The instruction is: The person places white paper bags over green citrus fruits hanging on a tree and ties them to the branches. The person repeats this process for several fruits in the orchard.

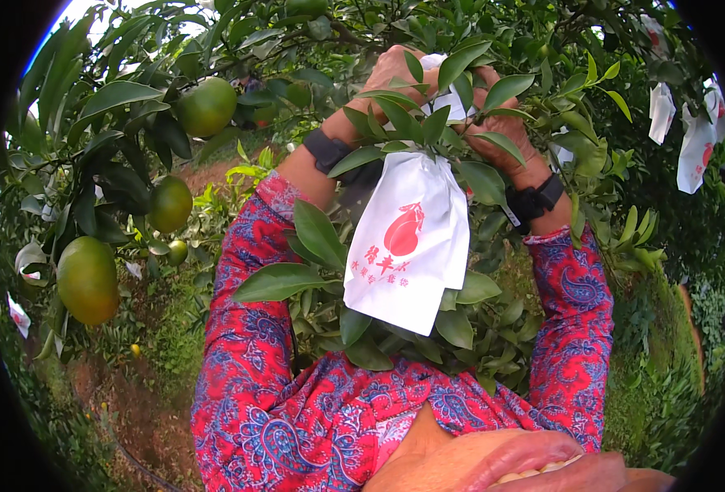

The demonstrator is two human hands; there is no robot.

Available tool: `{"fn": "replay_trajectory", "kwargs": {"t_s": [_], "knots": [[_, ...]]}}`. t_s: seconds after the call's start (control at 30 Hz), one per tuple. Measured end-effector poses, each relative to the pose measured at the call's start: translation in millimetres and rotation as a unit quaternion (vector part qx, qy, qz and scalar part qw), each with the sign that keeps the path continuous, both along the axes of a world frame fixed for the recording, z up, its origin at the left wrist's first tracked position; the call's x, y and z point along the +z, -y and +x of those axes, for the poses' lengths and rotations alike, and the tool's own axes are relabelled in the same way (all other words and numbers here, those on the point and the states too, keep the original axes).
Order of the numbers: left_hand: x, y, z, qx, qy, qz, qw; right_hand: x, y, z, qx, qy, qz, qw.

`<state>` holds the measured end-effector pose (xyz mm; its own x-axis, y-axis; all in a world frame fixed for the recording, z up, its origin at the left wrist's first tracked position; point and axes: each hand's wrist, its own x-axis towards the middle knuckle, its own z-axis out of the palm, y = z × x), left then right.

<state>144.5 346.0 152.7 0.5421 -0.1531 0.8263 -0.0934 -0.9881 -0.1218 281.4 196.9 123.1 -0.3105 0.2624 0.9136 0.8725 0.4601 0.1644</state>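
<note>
1. A white paper bag [409,242] with a red fruit print hangs among the citrus tree's leaves.
2. The left hand [391,78] pinches the bag's gathered top from the left.
3. The right hand [506,123] grips that top from the right.
4. Green oranges [207,107] hang well left of the bag.
5. More white bags [695,148] hang far to its right.

Soft, even daylight, overcast feel; brightest patch of sky [79,10] at upper left. No hard shadows, mild shade under leaves. White paper bag [408,246] bright, near glare. Strong fisheye bending, black vignette round rim. Centre sharp; lower edge blurred, close-up.
</note>
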Motion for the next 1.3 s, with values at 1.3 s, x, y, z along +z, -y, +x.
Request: {"fn": "replay_trajectory", "kwargs": {"t_s": [1.3], "knots": [[-9,-27,10,-0.12,-0.049,-0.185,0.974,15,0,28,0.162,-0.37,-0.118,0.907]]}}
